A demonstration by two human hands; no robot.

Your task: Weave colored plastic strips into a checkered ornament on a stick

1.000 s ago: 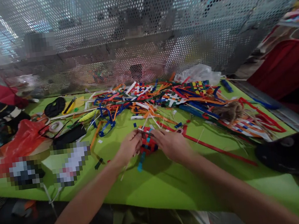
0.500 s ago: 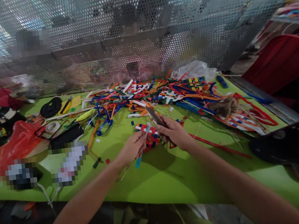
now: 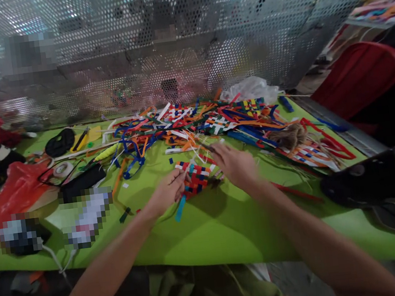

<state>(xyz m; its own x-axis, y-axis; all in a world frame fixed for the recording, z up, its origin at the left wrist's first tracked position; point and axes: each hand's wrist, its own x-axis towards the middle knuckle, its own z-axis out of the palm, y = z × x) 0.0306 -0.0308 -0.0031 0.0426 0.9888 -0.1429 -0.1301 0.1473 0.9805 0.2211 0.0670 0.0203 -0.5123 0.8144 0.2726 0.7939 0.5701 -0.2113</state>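
A small woven piece of red, blue, white and orange strips is at the middle of the green table. My left hand is closed on its left edge, with a teal strip hanging below the fingers. My right hand is closed around a dark, narrow tool, mostly hidden by the fingers, just above and to the right of the woven piece. Pale thin strips stick up between the hands.
A tangle of coloured strips spreads along the back. A red plastic bag, black case and tape roll lie left. Twine and a black object are on the right. Perforated metal stands behind.
My right hand has moved up and slightly right with the tool, away from the woven piece, uncovering more of it. My left hand keeps its hold. The view has shifted slightly.
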